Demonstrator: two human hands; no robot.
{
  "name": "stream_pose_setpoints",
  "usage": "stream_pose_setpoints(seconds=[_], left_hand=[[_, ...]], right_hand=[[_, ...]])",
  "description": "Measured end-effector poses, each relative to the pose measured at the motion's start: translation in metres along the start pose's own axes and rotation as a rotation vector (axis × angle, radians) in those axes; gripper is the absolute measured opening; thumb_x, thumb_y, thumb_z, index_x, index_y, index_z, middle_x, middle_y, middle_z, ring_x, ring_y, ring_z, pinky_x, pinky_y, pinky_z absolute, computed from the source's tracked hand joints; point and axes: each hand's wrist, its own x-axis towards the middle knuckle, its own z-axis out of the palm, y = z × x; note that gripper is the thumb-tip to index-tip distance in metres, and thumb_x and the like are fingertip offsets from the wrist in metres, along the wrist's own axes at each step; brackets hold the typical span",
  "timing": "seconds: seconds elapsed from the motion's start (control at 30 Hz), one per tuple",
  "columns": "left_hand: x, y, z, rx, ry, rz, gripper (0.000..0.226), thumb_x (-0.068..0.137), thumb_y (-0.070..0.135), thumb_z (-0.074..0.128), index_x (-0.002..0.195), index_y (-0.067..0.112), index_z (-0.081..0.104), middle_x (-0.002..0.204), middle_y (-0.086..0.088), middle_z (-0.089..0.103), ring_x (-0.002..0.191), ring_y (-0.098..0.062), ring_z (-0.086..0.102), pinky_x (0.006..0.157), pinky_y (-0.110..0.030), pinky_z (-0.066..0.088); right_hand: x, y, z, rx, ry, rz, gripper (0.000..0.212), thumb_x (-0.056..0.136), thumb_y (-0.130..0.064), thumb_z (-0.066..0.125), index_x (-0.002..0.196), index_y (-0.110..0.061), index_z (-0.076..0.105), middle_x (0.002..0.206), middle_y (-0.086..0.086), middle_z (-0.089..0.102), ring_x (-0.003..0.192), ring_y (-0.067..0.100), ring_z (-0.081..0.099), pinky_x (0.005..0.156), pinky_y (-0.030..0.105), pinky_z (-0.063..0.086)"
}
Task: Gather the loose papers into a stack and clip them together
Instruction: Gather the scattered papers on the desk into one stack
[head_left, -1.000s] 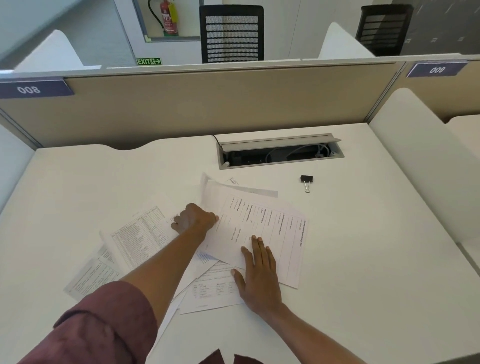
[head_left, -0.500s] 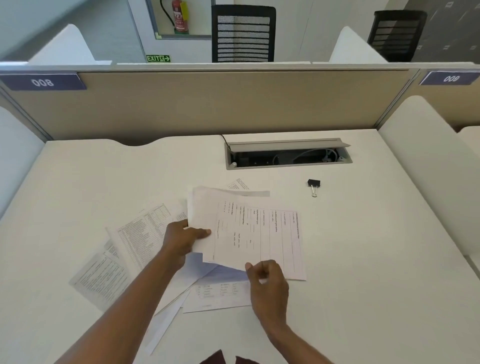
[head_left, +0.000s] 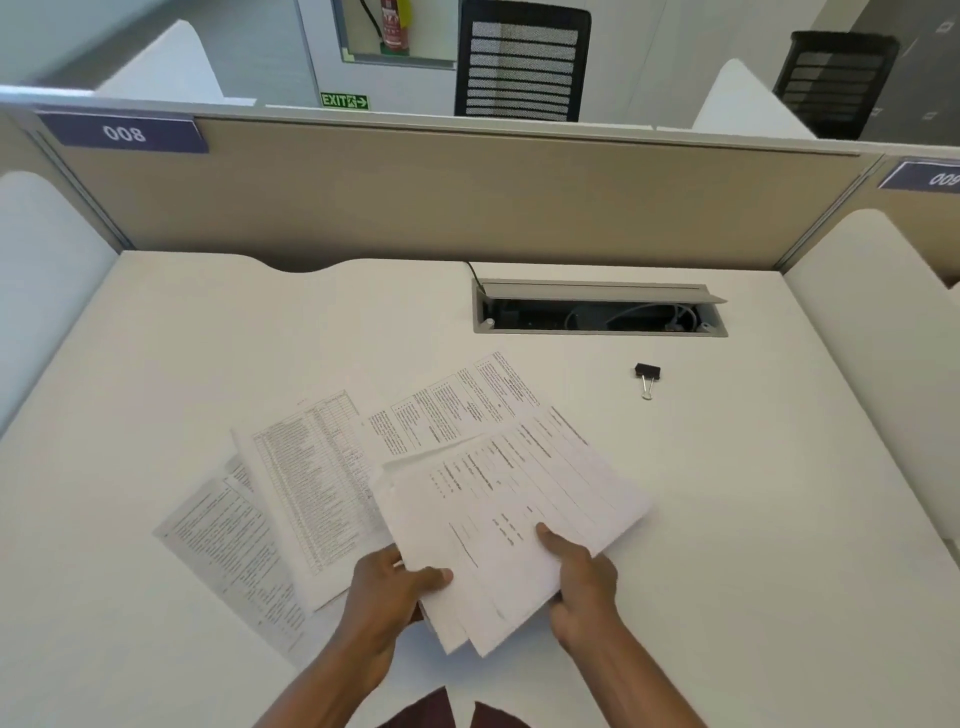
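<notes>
A small bundle of printed papers (head_left: 511, 512) is lifted off the white desk (head_left: 753, 545), fanned a little at its near edge. My left hand (head_left: 392, 590) grips its near left corner and my right hand (head_left: 582, 577) grips its near right side, thumb on top. More printed sheets lie loose on the desk: one (head_left: 457, 405) behind the bundle, a table-filled one (head_left: 311, 483) to the left, and another (head_left: 228, 551) at the far left. A black binder clip (head_left: 647, 375) lies alone to the right, well beyond both hands.
An open cable tray (head_left: 597, 312) with wires is set into the desk behind the papers. A beige partition (head_left: 441, 197) closes the back, and white side dividers (head_left: 872, 338) flank the desk. Black chairs stand beyond the partition.
Both hands have pulled toward me and lifted the top sheets into a held bundle. A sheet that was covered now lies exposed behind it.
</notes>
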Motion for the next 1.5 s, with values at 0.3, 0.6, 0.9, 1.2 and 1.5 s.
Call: stream_pose_setpoints(seconds=[0.3, 0.6, 0.9, 1.2, 1.5], left_hand=[[0.007, 0.047, -0.051, 0.383, 0.311, 0.374, 0.064, 0.074, 0.045, 0.099, 0.124, 0.028, 0.063, 0.118, 0.013, 0.075, 0.112, -0.016, 0.072, 0.087, -0.033, 0.055], [0.004, 0.099, -0.037, 0.37, -0.355, 0.509, 0.06, 0.069, 0.042, 0.104, 0.124, 0.041, 0.078, 0.126, 0.008, 0.083, 0.118, -0.014, 0.079, 0.103, -0.044, 0.065], [-0.028, 0.068, -0.009, 0.392, -0.188, 0.937, 0.027, 0.09, 0.024, 0.086, 0.115, 0.036, 0.085, 0.117, 0.016, 0.084, 0.117, -0.009, 0.078, 0.095, -0.021, 0.062], [-0.018, 0.035, -0.001, 0.426, -0.203, 0.84, 0.029, 0.086, 0.014, 0.091, 0.112, 0.027, 0.085, 0.111, 0.012, 0.085, 0.105, -0.014, 0.081, 0.087, -0.03, 0.065], [0.053, 0.121, 0.014, 0.486, 0.134, 0.477, 0.06, 0.094, 0.077, 0.062, 0.101, 0.019, 0.079, 0.094, 0.005, 0.085, 0.096, -0.016, 0.08, 0.093, -0.041, 0.064]], right_hand=[[0.001, -0.031, -0.02, -0.458, -0.252, -0.37, 0.044, 0.077, -0.005, 0.096, 0.114, -0.021, 0.081, 0.111, -0.006, 0.086, 0.1, 0.013, 0.082, 0.083, 0.032, 0.065], [-0.033, -0.065, 0.005, -0.63, -0.54, -0.657, 0.033, 0.07, -0.006, 0.096, 0.09, -0.031, 0.089, 0.091, 0.001, 0.087, 0.083, 0.018, 0.084, 0.069, 0.029, 0.065], [-0.036, -0.069, -0.007, -0.709, -0.64, -0.874, 0.029, 0.075, -0.008, 0.096, 0.094, -0.027, 0.084, 0.093, -0.009, 0.083, 0.089, 0.008, 0.079, 0.078, 0.019, 0.06], [-0.014, -0.049, -0.026, -0.763, -0.447, -0.939, 0.031, 0.076, 0.002, 0.092, 0.083, -0.027, 0.085, 0.087, -0.01, 0.085, 0.081, 0.005, 0.079, 0.075, 0.021, 0.062], [0.003, -0.059, -0.033, -0.301, -0.072, -0.66, 0.033, 0.063, -0.014, 0.1, 0.091, -0.02, 0.084, 0.095, -0.016, 0.086, 0.08, 0.002, 0.081, 0.071, 0.023, 0.062]])
